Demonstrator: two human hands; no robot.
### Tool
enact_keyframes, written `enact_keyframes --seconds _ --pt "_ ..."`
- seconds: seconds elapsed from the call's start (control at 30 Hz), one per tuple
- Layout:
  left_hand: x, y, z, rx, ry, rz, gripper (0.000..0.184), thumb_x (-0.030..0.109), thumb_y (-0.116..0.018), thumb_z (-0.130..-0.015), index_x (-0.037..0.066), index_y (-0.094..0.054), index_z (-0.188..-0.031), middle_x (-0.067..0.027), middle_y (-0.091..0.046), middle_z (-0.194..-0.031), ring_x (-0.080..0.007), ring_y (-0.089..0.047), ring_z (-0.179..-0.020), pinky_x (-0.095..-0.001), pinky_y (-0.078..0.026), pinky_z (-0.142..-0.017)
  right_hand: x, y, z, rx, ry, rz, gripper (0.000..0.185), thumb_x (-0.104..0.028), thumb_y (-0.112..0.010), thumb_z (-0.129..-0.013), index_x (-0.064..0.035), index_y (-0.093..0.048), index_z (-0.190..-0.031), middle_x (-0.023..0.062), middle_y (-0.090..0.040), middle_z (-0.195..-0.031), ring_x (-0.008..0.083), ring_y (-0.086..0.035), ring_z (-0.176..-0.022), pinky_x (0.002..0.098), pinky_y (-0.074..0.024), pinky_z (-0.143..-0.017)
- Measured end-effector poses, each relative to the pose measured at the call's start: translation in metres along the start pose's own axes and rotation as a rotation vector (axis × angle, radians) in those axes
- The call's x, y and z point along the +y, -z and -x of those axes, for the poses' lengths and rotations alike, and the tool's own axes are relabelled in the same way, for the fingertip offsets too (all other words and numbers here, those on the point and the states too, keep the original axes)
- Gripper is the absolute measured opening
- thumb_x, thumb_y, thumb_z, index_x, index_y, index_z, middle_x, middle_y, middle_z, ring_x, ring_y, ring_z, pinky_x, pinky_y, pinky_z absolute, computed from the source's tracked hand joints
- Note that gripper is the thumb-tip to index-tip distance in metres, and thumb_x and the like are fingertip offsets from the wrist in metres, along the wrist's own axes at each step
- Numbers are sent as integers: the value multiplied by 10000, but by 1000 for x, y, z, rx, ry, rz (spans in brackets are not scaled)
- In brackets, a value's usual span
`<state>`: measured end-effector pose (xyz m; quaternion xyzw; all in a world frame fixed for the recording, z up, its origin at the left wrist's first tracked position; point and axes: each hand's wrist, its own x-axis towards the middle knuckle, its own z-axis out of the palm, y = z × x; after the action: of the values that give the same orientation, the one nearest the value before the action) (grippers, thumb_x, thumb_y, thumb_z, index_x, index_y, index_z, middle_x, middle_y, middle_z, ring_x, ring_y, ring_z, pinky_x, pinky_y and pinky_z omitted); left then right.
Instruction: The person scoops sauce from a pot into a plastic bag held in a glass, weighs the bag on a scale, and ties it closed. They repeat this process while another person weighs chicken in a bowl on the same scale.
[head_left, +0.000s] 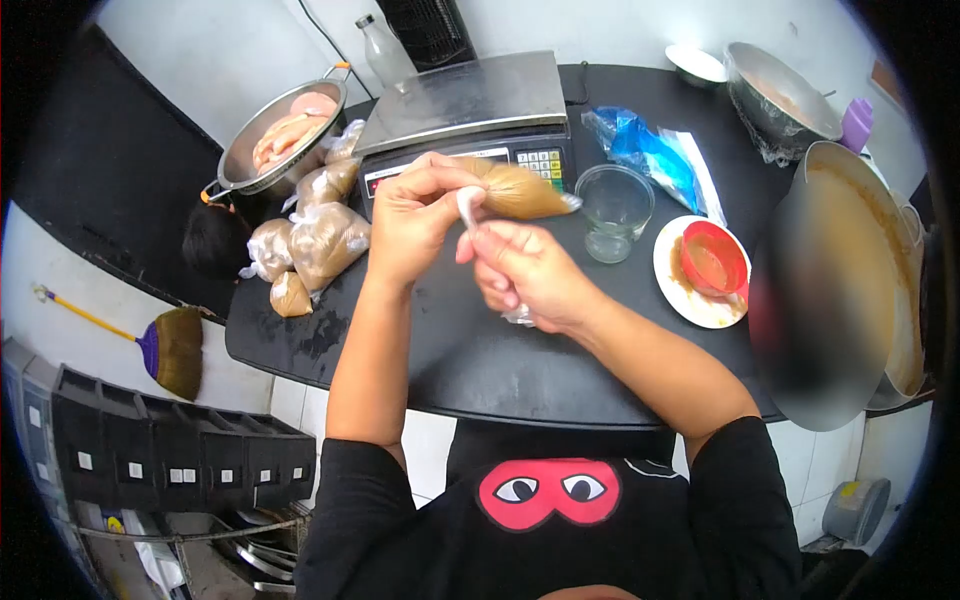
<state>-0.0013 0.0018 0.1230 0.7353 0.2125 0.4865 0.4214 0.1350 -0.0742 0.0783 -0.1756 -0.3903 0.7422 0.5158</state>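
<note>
Plastic bag (pixel 525 192), one, in left hand (pixel 418 212), right hand (pixel 528 268); one scale (pixel 465 98).

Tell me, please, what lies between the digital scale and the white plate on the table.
In the head view, a clear glass vessel stands between the digital scale and the white plate, with a blue packet lying just beyond it.

There are six filled plastic bags (pixel 525 192), one scale (pixel 465 95), one glass bottle (pixel 385 52), one glass jar (pixel 614 215), one broom (pixel 176 352), two white dishes (pixel 676 298) and one red bowl (pixel 714 259).
</note>
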Motion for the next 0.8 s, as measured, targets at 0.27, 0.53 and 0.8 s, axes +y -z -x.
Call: enact_keyframes --seconds 0.27,0.53,0.8 --pt "20 -11 37 -297 48 494 135 78 -736 -716 0 -697 -818 -101 -545 -1082 -197 -539 -992 -317 -442 -883 -31 38 -4 -212 175 598 125 -105 -650 -835 -33 -694 -928 -13 -655 -821 71 -563 -717 256 -457 -649" --pt "-29 -16 93 211 272 692 95 34 -665 -790 -3 -688 -874 -113 -569 -1104 -193 -565 -995 -330 -469 -885 -42 0 4 -175 1009 1920 101 -130 -584 -714 -103 -624 -803 18 -504 -700 207 -497 -664 348 -395 -631" --pt "-44 -31 109 195 360 852 170 114 -636 -853 -16 -667 -959 -143 -488 -1296 -163 -551 -1020 -310 -457 -873 -34 0 -2 -235 966 1984 59 -162 -571 -699 -118 -588 -735 10 -476 -674 190 -489 -696 349 -371 -676"
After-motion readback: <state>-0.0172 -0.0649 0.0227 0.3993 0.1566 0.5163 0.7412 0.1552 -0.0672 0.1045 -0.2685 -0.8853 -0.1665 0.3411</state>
